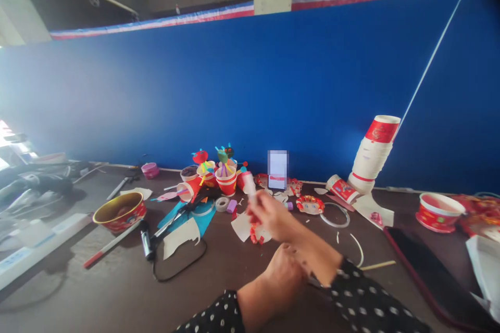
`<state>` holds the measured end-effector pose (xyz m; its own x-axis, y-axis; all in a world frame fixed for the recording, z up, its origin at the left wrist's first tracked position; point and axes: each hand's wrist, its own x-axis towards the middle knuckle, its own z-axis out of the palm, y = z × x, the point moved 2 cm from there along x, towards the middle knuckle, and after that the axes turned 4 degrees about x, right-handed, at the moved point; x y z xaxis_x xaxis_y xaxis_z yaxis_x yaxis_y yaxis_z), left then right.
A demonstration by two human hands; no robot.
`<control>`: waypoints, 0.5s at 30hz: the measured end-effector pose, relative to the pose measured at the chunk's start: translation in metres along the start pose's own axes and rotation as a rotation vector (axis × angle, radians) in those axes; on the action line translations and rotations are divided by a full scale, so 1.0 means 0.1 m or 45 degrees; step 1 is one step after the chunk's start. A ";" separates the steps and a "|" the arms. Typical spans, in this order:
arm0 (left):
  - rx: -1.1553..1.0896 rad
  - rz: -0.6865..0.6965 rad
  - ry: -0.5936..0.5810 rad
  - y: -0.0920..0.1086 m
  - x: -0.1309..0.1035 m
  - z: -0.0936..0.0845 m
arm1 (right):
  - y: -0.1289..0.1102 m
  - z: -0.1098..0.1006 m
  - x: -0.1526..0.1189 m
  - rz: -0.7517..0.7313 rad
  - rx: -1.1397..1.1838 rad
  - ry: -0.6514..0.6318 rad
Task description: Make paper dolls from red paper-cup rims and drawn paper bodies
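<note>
My right hand (266, 213) reaches forward over the middle of the table, its fingers pinched around a small pale thing (252, 193) that is blurred. A red and white paper cup (245, 181) lies just behind those fingertips. My left hand (286, 266) is closed in a fist, nearer to me, beside and partly under my right forearm. Whatever it may hold is hidden. Below my right hand lies a white piece with a red beaded edge (258, 233), next to a scrap of white card (241, 226).
Paper cups with pipe-cleaner figures (225, 179) stand behind, near a lit phone (277, 169). At left are a gold-rimmed bowl (120, 212), a corded black tool (147, 242) and a power strip (42, 250). A leaning cup stack (371, 153) and a dark tablet-like slab (433, 276) are right.
</note>
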<state>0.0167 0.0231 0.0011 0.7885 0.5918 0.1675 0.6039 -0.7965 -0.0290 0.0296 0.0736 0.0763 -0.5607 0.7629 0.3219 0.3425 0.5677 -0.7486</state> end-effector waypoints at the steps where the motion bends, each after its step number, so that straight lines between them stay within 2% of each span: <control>1: 0.011 -0.003 -0.003 0.00 0.01 -0.01 | 0.12 -0.20 -0.15 0.143 0.326 0.122; 3: 0.057 -0.058 -0.082 -0.01 0.02 -0.03 | 0.38 -0.52 -0.48 0.318 0.789 0.335; 6: 0.086 -0.042 -0.094 0.00 0.02 -0.08 | 0.71 -0.75 -0.92 0.476 1.098 0.584; 8: 0.099 -0.037 -0.078 0.01 0.01 -0.09 | 0.84 -0.77 -1.10 0.543 1.210 0.670; 10: 0.111 -0.039 -0.085 0.01 0.00 -0.09 | 0.89 -0.75 -1.16 0.560 1.290 0.708; 15: 0.120 -0.055 -0.145 0.00 0.01 -0.07 | 0.83 -0.67 -1.08 0.522 1.275 0.687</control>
<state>0.0165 0.0226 0.0077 0.7662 0.6400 0.0578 0.6419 -0.7577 -0.1177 0.1695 0.0590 0.0183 -0.0786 0.9966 -0.0228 -0.4485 -0.0558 -0.8920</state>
